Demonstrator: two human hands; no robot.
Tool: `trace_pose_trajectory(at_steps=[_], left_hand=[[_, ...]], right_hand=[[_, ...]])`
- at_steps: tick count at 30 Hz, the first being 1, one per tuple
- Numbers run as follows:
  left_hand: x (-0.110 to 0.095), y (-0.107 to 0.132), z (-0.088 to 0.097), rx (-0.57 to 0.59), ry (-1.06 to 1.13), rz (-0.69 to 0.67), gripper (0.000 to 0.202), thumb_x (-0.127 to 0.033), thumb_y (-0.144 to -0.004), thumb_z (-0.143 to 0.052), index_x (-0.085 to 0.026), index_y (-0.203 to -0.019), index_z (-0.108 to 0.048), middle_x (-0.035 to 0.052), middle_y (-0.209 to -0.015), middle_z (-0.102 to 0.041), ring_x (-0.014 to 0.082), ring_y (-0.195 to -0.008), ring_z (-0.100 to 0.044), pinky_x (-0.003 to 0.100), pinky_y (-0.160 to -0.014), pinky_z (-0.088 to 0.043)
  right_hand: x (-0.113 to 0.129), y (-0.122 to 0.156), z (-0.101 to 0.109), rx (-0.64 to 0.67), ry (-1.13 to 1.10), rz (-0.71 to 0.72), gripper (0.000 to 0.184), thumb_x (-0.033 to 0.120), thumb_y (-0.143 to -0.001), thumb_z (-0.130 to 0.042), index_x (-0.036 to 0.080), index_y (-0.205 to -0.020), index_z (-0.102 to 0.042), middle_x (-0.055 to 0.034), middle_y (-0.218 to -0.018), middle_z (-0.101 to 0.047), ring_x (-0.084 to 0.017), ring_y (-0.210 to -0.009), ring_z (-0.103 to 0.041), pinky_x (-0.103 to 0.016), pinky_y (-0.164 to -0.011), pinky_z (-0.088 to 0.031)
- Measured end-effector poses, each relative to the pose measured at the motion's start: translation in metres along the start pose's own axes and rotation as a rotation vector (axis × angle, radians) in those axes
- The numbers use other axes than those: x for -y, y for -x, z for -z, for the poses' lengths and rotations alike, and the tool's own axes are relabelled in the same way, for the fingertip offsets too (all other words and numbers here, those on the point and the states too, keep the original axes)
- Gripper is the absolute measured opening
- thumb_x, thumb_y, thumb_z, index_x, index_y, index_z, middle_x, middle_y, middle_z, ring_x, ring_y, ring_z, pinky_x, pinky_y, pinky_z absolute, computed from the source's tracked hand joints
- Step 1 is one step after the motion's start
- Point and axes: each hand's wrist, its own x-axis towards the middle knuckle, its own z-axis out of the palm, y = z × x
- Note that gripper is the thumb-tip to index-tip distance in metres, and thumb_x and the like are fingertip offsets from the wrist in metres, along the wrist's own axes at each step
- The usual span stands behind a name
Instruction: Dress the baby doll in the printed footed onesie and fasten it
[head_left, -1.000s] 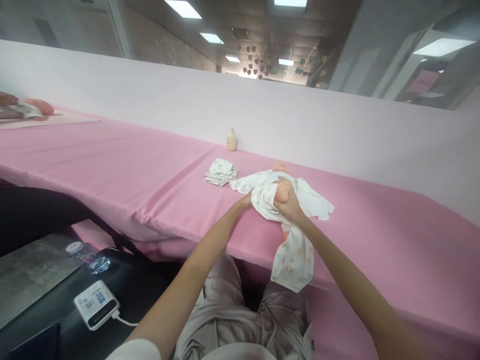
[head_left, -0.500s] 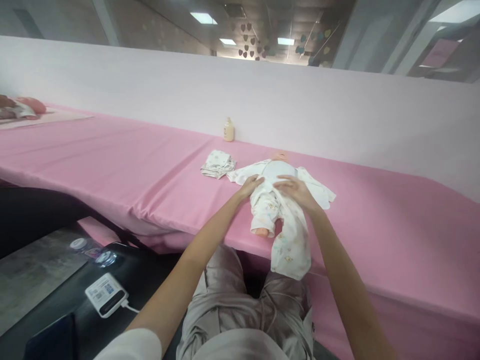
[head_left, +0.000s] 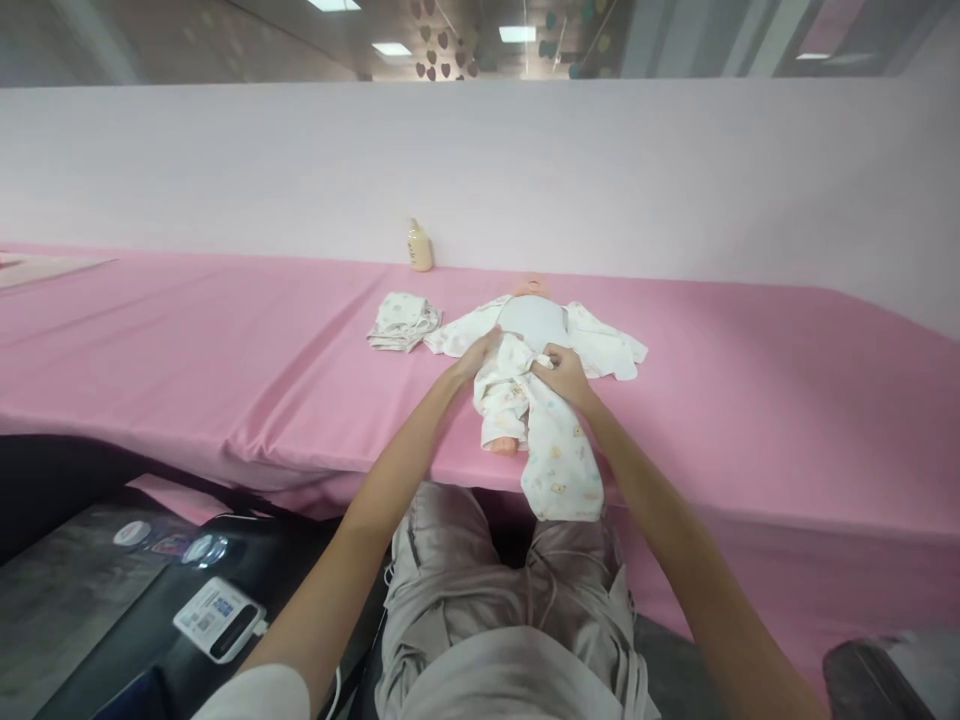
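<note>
One doll [head_left: 534, 316], one bottle [head_left: 419, 248], one pair of pants [head_left: 559, 455].
Right hand [head_left: 566, 375] pinches them; I can't tell if left hand [head_left: 478, 358] does.

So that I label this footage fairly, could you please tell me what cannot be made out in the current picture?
In the head view:
Second foot of the doll: hidden by the trousers.
Whether arms fill the sleeves: cloth covers them.
Lettering on the bottle: too small.
Dark object: cut off by the bottom edge.
</note>
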Motion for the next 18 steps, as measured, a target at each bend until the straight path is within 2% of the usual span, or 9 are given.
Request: trace_pose_trajectory(at_steps=[2, 4, 6, 9, 11, 13, 15, 16, 18], left_hand=[[-0.003, 0.004, -0.002, 0.102, -0.18, 0.014, 0.043, -0.041, -0.063, -0.075, -0.011, -0.092, -0.067, 0.0056, -0.082, -0.069, 0.0197, -0.08, -0.063, 0.027, -0.073, -0.048], [-0.004, 0.007, -0.003, 0.144, -0.297, 0.007, 0.045, -0.031, -0.056, -0.08, -0.012, -0.094, -0.067, 0.0036, -0.085, -0.068, 0.0178, -0.08, -0.062, 0.025, -0.072, -0.047], [-0.003, 0.007, -0.004, 0.078, -0.307, -0.012, 0.045, -0.032, -0.057, -0.08, -0.013, -0.095, -0.065, 0.0038, -0.087, -0.068, 0.0175, -0.08, -0.062, 0.026, -0.073, -0.048], [0.001, 0.003, -0.004, -0.121, -0.097, -0.049, 0.04, -0.039, -0.065, -0.075, -0.012, -0.092, -0.063, 0.0068, -0.088, -0.068, 0.019, -0.08, -0.064, 0.03, -0.074, -0.051], [0.004, 0.001, -0.004, -0.183, 0.017, -0.063, 0.036, -0.041, -0.07, -0.071, -0.013, -0.091, -0.063, 0.0087, -0.09, -0.068, 0.021, -0.084, -0.065, 0.032, -0.076, -0.051], [0.006, -0.001, -0.005, -0.189, 0.052, -0.052, 0.033, -0.04, -0.074, -0.069, -0.013, -0.092, -0.063, 0.0097, -0.092, -0.068, 0.0224, -0.088, -0.065, 0.033, -0.079, -0.051], [0.007, -0.001, -0.006, -0.177, 0.035, -0.016, 0.034, -0.04, -0.076, -0.066, -0.013, -0.095, -0.064, 0.0101, -0.093, -0.069, 0.0229, -0.09, -0.065, 0.032, -0.08, -0.051], [0.008, -0.001, -0.006, -0.164, 0.017, 0.005, 0.035, -0.042, -0.077, -0.064, -0.013, -0.097, -0.064, 0.0102, -0.094, -0.069, 0.0229, -0.09, -0.065, 0.032, -0.08, -0.052], [0.009, -0.001, -0.006, -0.126, -0.014, 0.048, 0.039, -0.046, -0.08, -0.06, -0.013, -0.101, -0.064, 0.01, -0.094, -0.07, 0.0228, -0.09, -0.066, 0.032, -0.08, -0.052]], right_hand=[[0.0, 0.0, -0.002, 0.012, -0.122, -0.011, 0.025, 0.029, -0.063, -0.057, 0.02, -0.054, -0.035, 0.0072, -0.052, -0.034, -0.008, -0.053, -0.033, -0.022, -0.052, -0.026], [-0.001, -0.001, -0.001, 0.017, -0.22, -0.039, 0.03, 0.029, -0.06, -0.057, 0.02, -0.05, -0.031, 0.0073, -0.051, -0.029, -0.007, -0.052, -0.029, -0.022, -0.051, -0.023], [0.0, -0.001, 0.004, 0.032, -0.328, -0.121, 0.032, 0.031, -0.059, -0.061, 0.019, -0.048, -0.034, 0.007, -0.05, -0.031, -0.007, -0.051, -0.03, -0.022, -0.05, -0.023], [0.001, 0.0, 0.013, 0.16, -0.563, -0.28, 0.029, 0.04, -0.062, -0.066, 0.018, -0.056, -0.048, 0.0043, -0.054, -0.045, -0.009, -0.054, -0.041, -0.023, -0.053, -0.032], [0.003, 0.001, 0.016, 0.214, -0.657, -0.37, 0.035, 0.05, -0.069, -0.061, 0.017, -0.062, -0.054, 0.0007, -0.061, -0.054, -0.013, -0.06, -0.049, -0.025, -0.059, -0.038], [0.006, 0.001, 0.018, 0.196, -0.61, -0.403, 0.037, 0.053, -0.073, -0.057, 0.017, -0.065, -0.057, -0.0004, -0.065, -0.057, -0.013, -0.065, -0.052, -0.025, -0.064, -0.041], [0.011, 0.002, 0.017, 0.217, -0.511, -0.371, 0.028, 0.046, -0.071, -0.063, 0.018, -0.075, -0.062, 0.0008, -0.073, -0.061, -0.013, -0.07, -0.054, -0.025, -0.068, -0.042], [0.013, 0.002, 0.017, 0.263, -0.483, -0.344, 0.027, 0.042, -0.069, -0.067, 0.019, -0.082, -0.063, 0.0011, -0.079, -0.063, -0.013, -0.074, -0.056, -0.025, -0.072, -0.043], [0.016, 0.003, 0.015, 0.383, -0.476, -0.305, 0.036, 0.035, -0.064, -0.073, 0.02, -0.095, -0.064, -0.0002, -0.091, -0.066, -0.015, -0.083, -0.059, -0.027, -0.079, -0.044]])
